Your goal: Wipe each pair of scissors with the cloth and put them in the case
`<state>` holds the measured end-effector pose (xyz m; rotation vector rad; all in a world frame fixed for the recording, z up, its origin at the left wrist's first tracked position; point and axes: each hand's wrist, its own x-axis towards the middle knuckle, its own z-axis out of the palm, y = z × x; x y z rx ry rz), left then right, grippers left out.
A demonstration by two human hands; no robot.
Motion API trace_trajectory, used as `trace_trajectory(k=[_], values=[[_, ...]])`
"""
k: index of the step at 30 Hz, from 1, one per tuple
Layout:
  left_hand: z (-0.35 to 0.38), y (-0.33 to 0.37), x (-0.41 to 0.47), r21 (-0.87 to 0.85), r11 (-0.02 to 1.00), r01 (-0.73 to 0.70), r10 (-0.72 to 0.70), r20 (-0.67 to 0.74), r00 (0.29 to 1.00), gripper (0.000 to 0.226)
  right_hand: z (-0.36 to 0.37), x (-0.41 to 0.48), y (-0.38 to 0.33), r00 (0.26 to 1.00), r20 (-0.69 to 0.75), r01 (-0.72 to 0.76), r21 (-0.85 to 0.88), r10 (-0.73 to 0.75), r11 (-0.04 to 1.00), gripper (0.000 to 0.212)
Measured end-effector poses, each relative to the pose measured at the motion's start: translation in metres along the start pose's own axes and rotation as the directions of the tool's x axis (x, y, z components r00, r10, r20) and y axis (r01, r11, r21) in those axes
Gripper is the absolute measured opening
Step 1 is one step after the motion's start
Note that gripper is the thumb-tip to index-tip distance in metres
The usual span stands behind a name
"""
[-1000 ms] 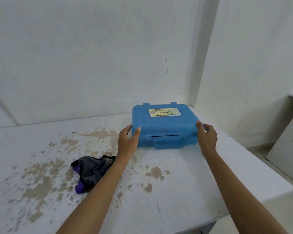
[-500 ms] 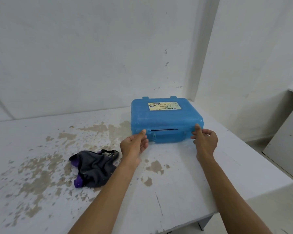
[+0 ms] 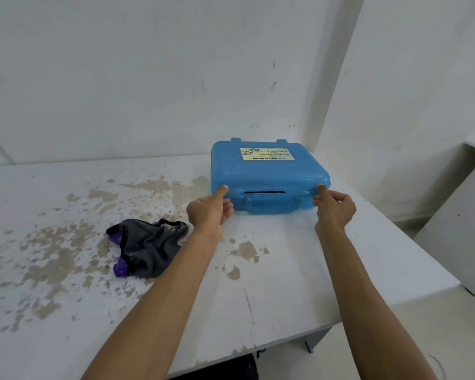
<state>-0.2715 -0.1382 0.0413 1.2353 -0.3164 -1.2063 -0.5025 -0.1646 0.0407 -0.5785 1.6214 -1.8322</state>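
1. Toward the far right corner of the table [image 3: 313, 270], close to where two walls meet, the blue plastic case [image 3: 266, 174] lies flat with its lid down.
2. On the lid sits a yellowish label [image 3: 268, 154], its print upside down from this view; a moulded handle [image 3: 270, 205] faces the person, with a dark slot just above it.
3. At the case's front left corner, the left hand [image 3: 207, 213] pinches the edge: the thumb lies on the lid's rim and the curled fingers touch the front wall below it.
4. At the front right corner the right hand [image 3: 335, 207] grips the same way, thumb tip on the lid's edge, fingers folded against the front face beside the handle.
5. Both bare forearms reach in from the near edge of the table.
6. Left of the left wrist, apart from the case, a crumpled grey cloth [image 3: 148, 248] with purple trim lies on the tabletop.
7. Brownish patches [image 3: 52, 256] of worn paint spread across the left half of the white table.
8. Behind stands a scuffed white wall [image 3: 148, 78], and at the far right a white cabinet [image 3: 461, 229] stands on the floor.
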Motion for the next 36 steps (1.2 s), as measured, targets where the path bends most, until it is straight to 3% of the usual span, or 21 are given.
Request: trace_trajectory(k=[16, 22, 30, 33, 36], values=[[0.003, -0.011, -0.004, -0.061, 0.996, 0.057, -0.057, 0.007, 0.998, 0.032, -0.007, 0.01, 0.01, 0.99, 0.055, -0.128, -0.024, 0.13, 0.991, 0.034], [0.003, -0.024, -0.009, -0.035, 0.999, -0.007, 0.007, -0.002, 1.0, 0.034, -0.009, 0.006, 0.011, 0.999, 0.04, -0.009, -0.063, 0.012, 0.998, 0.03], [0.01, -0.02, -0.015, -0.051, 0.998, 0.049, -0.046, 0.058, 0.997, 0.029, -0.002, 0.004, 0.017, 0.999, 0.033, 0.041, -0.058, -0.039, 0.997, 0.025], [0.005, -0.015, -0.017, -0.008, 0.997, 0.079, -0.078, 0.107, 0.991, 0.032, -0.001, 0.003, 0.02, 0.998, 0.03, 0.052, -0.132, -0.048, 0.99, 0.027], [-0.006, -0.008, -0.014, 0.067, 0.998, 0.012, -0.018, 0.092, 0.996, 0.035, 0.0, -0.007, 0.014, 0.953, 0.001, 0.287, -0.31, -0.302, 0.906, 0.031]])
